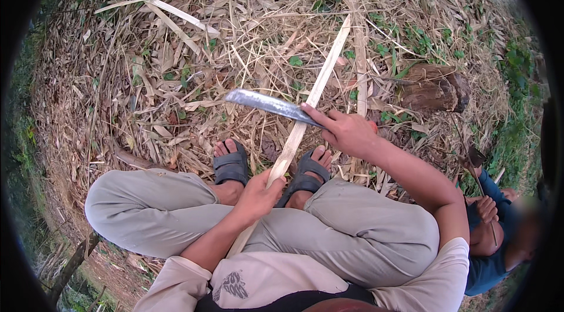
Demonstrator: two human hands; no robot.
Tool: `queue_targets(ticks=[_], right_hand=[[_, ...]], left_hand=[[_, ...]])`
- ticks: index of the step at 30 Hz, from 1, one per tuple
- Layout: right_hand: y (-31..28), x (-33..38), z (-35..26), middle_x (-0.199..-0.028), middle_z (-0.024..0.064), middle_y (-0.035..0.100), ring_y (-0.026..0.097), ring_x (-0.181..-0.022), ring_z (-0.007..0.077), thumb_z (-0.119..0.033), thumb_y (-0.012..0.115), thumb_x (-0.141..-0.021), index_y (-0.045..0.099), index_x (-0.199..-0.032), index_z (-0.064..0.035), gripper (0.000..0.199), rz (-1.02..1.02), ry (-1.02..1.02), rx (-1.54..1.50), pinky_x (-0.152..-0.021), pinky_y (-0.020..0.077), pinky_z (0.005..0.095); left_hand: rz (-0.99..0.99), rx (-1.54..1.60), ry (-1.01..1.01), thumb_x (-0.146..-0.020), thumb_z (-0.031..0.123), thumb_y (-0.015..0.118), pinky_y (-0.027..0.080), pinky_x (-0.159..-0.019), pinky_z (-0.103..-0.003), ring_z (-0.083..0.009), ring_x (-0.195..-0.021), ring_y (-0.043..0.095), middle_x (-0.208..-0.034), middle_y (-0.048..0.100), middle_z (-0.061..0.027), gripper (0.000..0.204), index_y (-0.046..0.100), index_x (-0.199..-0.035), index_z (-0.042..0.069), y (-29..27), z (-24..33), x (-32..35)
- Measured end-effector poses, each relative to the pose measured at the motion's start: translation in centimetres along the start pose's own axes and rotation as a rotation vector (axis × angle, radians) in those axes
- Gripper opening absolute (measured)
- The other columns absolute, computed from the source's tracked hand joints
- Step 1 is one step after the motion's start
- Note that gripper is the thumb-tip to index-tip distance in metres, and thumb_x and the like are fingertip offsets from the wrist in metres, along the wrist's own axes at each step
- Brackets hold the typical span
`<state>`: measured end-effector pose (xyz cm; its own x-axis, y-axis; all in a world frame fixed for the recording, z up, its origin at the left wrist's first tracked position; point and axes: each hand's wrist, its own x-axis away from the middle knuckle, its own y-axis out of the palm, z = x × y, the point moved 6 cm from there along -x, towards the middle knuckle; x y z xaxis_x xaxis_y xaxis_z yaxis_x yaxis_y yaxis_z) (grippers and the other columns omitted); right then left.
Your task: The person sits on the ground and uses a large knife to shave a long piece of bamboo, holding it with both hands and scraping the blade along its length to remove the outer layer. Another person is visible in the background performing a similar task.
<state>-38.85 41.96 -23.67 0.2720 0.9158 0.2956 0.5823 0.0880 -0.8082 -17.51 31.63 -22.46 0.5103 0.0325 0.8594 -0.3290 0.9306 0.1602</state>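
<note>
A long pale strip of split wood, probably bamboo (325,74), slants from my lap out over the ground between my sandalled feet. Near its lower part, my left hand (259,196) is closed around it. My right hand (348,134) grips a long knife (264,102), its index finger stretched along the back of the blade. The wide metal blade lies across the strip above my feet, its blunt tip pointing left. Most of the handle is hidden in my fist; a bit of orange shows behind it. The strip's near end passes under my left forearm toward my body.
Dry leaves and straw cover the ground. Several cut strips (167,9) lie at the upper left, and another long strip (361,48) runs past my right hand. A short log (433,88) rests at the right. Beyond my right elbow, a co-worker's hand (486,209) holds a thin stick.
</note>
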Motion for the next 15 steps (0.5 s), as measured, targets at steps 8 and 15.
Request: queue_targets(ticks=[8, 15], right_hand=[[0.5, -0.3, -0.1, -0.080, 0.0125, 0.060, 0.065, -0.059, 0.0328, -0.021, 0.060, -0.090, 0.022, -0.156, -0.0386, 0.078, -0.032, -0.118, 0.063, -0.054, 0.0553, 0.0447], [-3.5, -1.4, 8.3, -0.083, 0.0174, 0.063, 0.064, -0.070, 0.0377, -0.012, 0.054, -0.091, 0.024, -0.157, -0.0293, 0.075, -0.003, 0.184, 0.149, -0.067, 0.0538, 0.0481]], left_hand=[[0.005, -0.061, 0.051, -0.102, 0.023, 0.053, 0.025, -0.039, -0.023, -0.0033, -0.046, 0.033, -0.066, 0.042, 0.0059, 0.016, 0.050, -0.093, 0.010, 0.3, -0.2, 0.4], [-0.034, -0.042, 0.003, -0.102, 0.022, 0.052, 0.024, -0.039, -0.023, -0.0027, -0.047, 0.032, -0.064, 0.040, 0.0074, 0.015, 0.050, -0.092, 0.011, 0.7, -1.0, 0.0]])
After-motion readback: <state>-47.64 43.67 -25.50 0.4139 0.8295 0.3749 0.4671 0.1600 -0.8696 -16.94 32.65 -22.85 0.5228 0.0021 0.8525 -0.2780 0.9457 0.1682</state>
